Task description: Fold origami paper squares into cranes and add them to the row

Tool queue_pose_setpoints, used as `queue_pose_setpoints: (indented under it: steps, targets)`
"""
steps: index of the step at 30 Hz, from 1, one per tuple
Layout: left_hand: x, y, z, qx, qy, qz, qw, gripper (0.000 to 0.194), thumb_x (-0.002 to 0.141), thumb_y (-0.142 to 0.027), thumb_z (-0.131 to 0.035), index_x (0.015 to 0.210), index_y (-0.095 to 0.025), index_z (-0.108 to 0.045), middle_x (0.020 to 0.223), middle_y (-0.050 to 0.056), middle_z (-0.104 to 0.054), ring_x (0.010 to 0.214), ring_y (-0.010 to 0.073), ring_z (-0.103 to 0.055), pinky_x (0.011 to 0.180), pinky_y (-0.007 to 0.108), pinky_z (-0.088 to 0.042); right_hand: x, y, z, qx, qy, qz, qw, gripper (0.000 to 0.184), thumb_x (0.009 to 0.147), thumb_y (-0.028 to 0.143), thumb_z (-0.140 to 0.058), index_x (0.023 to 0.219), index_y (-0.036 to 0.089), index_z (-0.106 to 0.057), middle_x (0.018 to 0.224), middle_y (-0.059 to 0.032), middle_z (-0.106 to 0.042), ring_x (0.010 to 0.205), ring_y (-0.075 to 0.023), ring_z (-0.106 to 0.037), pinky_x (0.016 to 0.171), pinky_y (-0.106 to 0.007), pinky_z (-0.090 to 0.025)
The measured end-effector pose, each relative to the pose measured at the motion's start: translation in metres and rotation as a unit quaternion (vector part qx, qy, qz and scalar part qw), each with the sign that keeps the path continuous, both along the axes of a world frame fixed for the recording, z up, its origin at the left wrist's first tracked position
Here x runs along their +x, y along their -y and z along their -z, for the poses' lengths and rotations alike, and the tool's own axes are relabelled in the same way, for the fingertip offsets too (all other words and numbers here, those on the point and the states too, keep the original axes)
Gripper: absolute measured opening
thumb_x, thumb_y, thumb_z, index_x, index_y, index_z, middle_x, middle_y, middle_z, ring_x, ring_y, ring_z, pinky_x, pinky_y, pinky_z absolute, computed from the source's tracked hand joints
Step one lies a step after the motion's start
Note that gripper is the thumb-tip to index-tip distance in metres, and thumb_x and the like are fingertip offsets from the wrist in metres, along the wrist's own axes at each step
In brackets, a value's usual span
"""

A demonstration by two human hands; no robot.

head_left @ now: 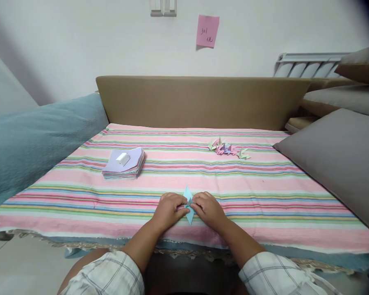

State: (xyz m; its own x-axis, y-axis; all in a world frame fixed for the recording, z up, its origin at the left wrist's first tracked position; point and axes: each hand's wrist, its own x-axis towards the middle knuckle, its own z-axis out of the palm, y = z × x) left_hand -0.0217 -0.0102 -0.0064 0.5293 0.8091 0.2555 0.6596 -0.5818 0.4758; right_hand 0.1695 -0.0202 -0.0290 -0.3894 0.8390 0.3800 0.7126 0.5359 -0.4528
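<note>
A piece of light blue origami paper (189, 216), folded into a narrow diamond, lies between my two hands near the front of the striped cloth (178, 168). From the left, my left hand (170, 208) pinches its side with thumb and fingers. My right hand (209, 209) grips the opposite side in the same way. The diamond's points stick out above and below my fingertips; the folds at its middle are partly covered by my fingers.
Left of centre stands a stack of coloured paper (124, 166) with a small white block (122, 159) on top. Several folded paper cranes (224, 148) sit back right. A grey cushion (335, 159) borders the right side, a blue covered armrest (46, 135) the left, a brown backrest (199, 102) behind.
</note>
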Motion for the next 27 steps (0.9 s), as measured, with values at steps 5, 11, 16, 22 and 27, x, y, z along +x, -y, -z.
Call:
queue_pose_setpoints:
  steps: [5,11,16,22,27]
  targets:
    - [0.0008,-0.0039,0.0028,0.007,0.01,-0.016,1.0,0.011,0.08,-0.028,-0.058,0.076,-0.024,-0.068,0.095,0.002,-0.07,0.091,0.0191,-0.061,0.086,0.035,-0.041,-0.0013,-0.0004,-0.0017,-0.011,-0.004,0.014,1.0,0.014,0.086,0.031,-0.053,0.082,0.021,-0.062,0.093,-0.0038,-0.06,0.087,-0.0179,-0.051,0.078,-0.031,-0.04]
    - [0.0024,-0.006,0.0028,0.01,0.02,-0.03,0.999,0.013,0.08,-0.028,-0.058,0.07,-0.021,-0.065,0.089,0.002,-0.07,0.088,0.0193,-0.061,0.082,0.033,-0.042,-0.002,-0.0034,-0.001,-0.033,-0.015,0.029,0.999,0.01,0.085,0.029,-0.056,0.081,0.021,-0.061,0.094,-0.0035,-0.06,0.087,-0.0181,-0.051,0.078,-0.032,-0.04]
    - [0.0037,-0.0073,0.002,0.016,0.001,-0.034,0.999,0.017,0.083,-0.028,-0.054,0.07,-0.021,-0.062,0.079,0.0,-0.068,0.078,0.017,-0.058,0.078,0.031,-0.04,-0.0041,-0.0057,-0.002,-0.047,-0.015,0.038,0.998,0.012,0.086,0.029,-0.054,0.081,0.021,-0.061,0.092,-0.0029,-0.06,0.086,-0.0182,-0.05,0.079,-0.032,-0.039]
    - [0.0054,-0.0083,0.0007,0.021,-0.023,-0.053,0.998,0.025,0.086,-0.03,-0.049,0.065,-0.019,-0.059,0.067,0.0,-0.062,0.069,0.0155,-0.054,0.072,0.028,-0.038,-0.0055,-0.0065,-0.0036,-0.051,-0.008,0.051,0.997,0.013,0.088,0.028,-0.052,0.083,0.021,-0.061,0.092,-0.0027,-0.06,0.086,-0.0176,-0.05,0.079,-0.031,-0.038]
    - [0.007,-0.0095,0.0027,0.018,-0.023,-0.067,0.997,0.026,0.086,-0.03,-0.049,0.065,-0.019,-0.059,0.067,0.0,-0.062,0.07,0.0151,-0.054,0.072,0.028,-0.037,-0.01,-0.0085,-0.0025,-0.046,0.002,0.08,0.996,0.017,0.088,0.028,-0.05,0.079,0.02,-0.062,0.09,-0.0033,-0.059,0.086,-0.0171,-0.05,0.079,-0.03,-0.037]
